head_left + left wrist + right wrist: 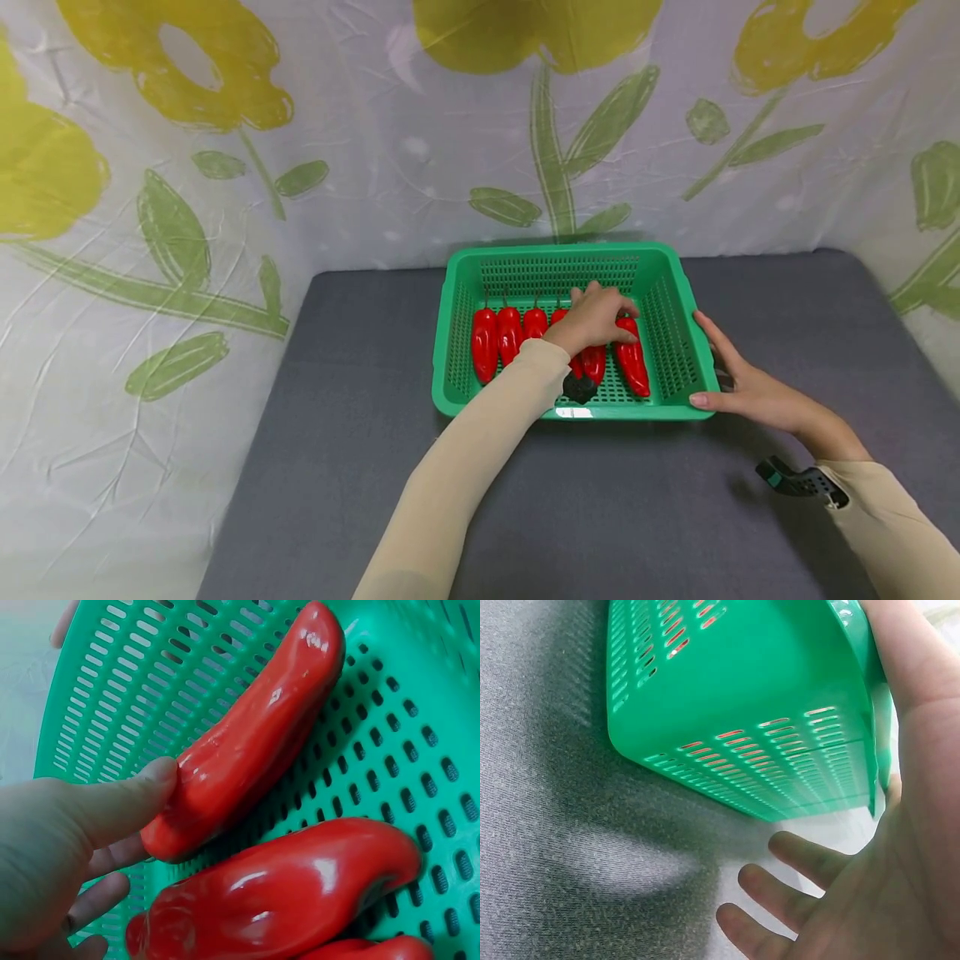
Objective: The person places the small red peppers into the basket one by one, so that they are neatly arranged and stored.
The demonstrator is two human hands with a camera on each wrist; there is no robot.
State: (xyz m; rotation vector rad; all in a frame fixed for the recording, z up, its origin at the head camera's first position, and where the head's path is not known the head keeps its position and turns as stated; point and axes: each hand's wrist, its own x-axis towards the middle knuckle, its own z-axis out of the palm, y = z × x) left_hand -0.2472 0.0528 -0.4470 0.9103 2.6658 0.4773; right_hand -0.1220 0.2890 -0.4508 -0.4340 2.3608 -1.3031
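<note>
A green plastic basket point(562, 412) with slotted walls holds several red peppers point(484, 346) in a row. Inside it, my left hand point(596, 318) pinches the stem end of the rightmost red pepper point(632, 358). In the left wrist view the thumb lies on this pepper point(255, 735), with fingers partly hidden behind it; another pepper point(285, 889) lies alongside. My right hand point(746, 392) holds the basket's near right corner, thumb and index finger on the rim. In the right wrist view its other fingers point(776, 896) extend below the rim, apart from the basket wall point(727, 712).
The basket stands on a dark grey table point(345, 400), close to its back edge. A white cloth point(360, 167) with yellow flowers and green leaves hangs behind and at the sides. A dark wrist camera point(802, 483) sits on the right wrist, another dark one point(579, 388) under the left.
</note>
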